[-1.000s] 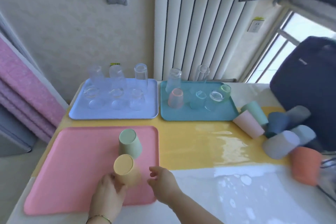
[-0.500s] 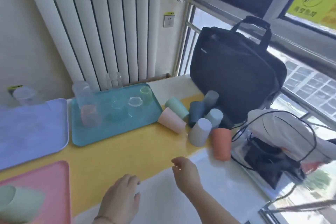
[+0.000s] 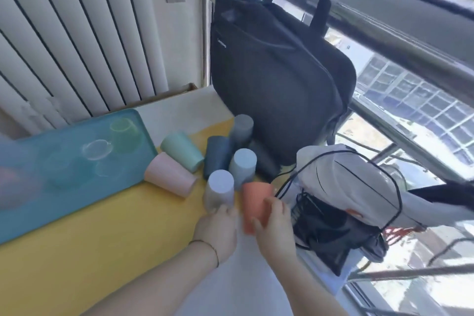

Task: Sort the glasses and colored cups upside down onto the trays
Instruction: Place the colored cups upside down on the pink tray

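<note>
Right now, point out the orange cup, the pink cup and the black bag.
orange cup (image 3: pixel 256 199), head view, on its upper side wall.
pink cup (image 3: pixel 169 178), head view, on its side wall.
black bag (image 3: pixel 277 79), head view, on its front panel.

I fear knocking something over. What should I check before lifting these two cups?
1. Grip of right hand on orange cup: ok.
2. Grip of left hand on lilac cup: cannot tell; fingertips only reach its lower edge.
3. Distance of black cord from orange cup: not ok; it runs close beside.
4. Bare space on teal tray: ok.
5. Open end of orange cup down: cannot tell; blurred.
</note>
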